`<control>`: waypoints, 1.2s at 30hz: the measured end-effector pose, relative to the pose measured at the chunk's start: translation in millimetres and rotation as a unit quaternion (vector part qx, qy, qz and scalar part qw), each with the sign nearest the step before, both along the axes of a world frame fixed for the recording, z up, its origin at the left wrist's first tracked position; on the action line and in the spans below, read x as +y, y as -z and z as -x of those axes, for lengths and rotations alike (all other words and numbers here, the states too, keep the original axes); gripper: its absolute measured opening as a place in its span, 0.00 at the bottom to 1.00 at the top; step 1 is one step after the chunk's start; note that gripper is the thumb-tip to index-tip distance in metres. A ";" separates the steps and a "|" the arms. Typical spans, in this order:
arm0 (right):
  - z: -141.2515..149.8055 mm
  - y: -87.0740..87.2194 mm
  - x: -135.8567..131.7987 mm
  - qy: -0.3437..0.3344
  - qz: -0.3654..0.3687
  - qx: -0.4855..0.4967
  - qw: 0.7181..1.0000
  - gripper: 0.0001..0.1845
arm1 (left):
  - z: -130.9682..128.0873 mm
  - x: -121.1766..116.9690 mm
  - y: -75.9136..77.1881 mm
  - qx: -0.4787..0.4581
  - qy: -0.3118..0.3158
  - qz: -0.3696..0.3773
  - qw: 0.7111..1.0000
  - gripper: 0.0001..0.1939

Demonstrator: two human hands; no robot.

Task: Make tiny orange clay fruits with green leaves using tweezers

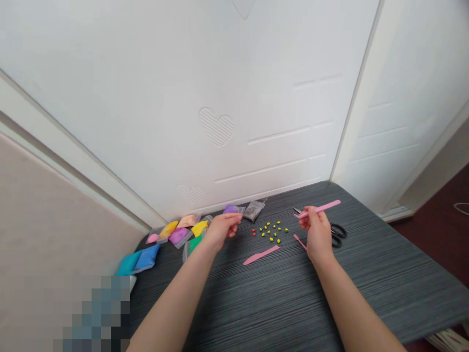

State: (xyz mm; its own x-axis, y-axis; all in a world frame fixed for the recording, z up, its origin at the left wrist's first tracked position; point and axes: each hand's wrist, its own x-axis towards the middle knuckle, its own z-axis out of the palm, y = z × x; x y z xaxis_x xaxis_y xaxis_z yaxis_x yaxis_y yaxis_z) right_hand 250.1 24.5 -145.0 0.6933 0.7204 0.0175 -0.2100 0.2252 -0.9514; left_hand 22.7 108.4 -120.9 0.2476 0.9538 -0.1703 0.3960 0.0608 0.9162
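Observation:
My right hand is closed around a pink plastic modelling tool, its narrow tip pointing left. Thumb and fingers of my left hand are pinched together; anything between them is too small to make out. Between the hands lie several tiny yellow-and-green clay pieces, with two small red pieces at their left. A pink plastic knife rests in front of them. Another thin pink tool lies partly hidden by my right hand, and black-handled scissors are partly behind that hand.
Bags of coloured clay lie at the left, including a blue bag, a purple bag and a green bag. A grey bag is near the back edge. A white panel rises behind the dark table.

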 end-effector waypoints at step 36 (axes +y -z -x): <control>62.3 21.8 -14.7 -0.096 0.020 -0.668 0.737 0.13 | 144.9 -54.8 36.9 0.344 -0.170 -0.305 0.872 0.27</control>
State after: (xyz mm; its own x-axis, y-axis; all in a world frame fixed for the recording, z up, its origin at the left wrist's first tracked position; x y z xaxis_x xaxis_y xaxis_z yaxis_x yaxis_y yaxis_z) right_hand 187.9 9.9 -166.8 -0.0391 0.8217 0.5685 0.8969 0.2798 -0.3426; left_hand -122.2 53.6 -157.8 -0.0271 0.9171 0.3977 0.9187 -0.1339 0.3715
